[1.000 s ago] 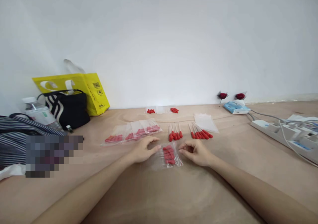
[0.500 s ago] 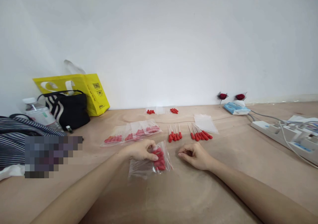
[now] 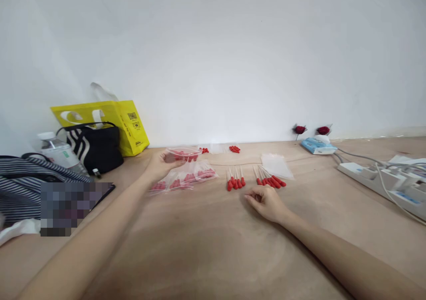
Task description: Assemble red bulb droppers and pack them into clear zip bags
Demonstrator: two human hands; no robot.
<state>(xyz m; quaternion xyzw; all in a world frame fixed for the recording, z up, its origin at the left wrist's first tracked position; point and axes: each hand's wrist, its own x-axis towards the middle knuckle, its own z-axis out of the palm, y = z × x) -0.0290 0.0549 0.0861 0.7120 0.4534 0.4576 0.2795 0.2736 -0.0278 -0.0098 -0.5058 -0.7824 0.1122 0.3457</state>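
My left hand (image 3: 157,163) is closed on the edge of a clear zip bag (image 3: 186,154) holding red pieces. It holds this bag over the back left of the table, just behind a row of similar filled zip bags (image 3: 189,177). My right hand (image 3: 265,202) rests on the table with its fingers curled and nothing visible in them. Just beyond it lies a fan of red-tipped pale sticks (image 3: 273,181). A smaller group of red-tipped sticks (image 3: 235,183) is to its left. Behind the fan lies a flat, clear bag (image 3: 277,165) without red pieces.
Against the wall lie more red pieces (image 3: 234,149) on clear plastic. At left stand a yellow bag (image 3: 138,131), a black pouch (image 3: 100,149), a bottle (image 3: 60,151) and striped cloth (image 3: 20,189). A blue tissue pack (image 3: 318,145) and a power strip (image 3: 382,189) with cables are on the right.
My left hand has carried the filled zip bag from the front middle away to the back left, above the row of bags. My right hand has shifted slightly forward and right, still curled.
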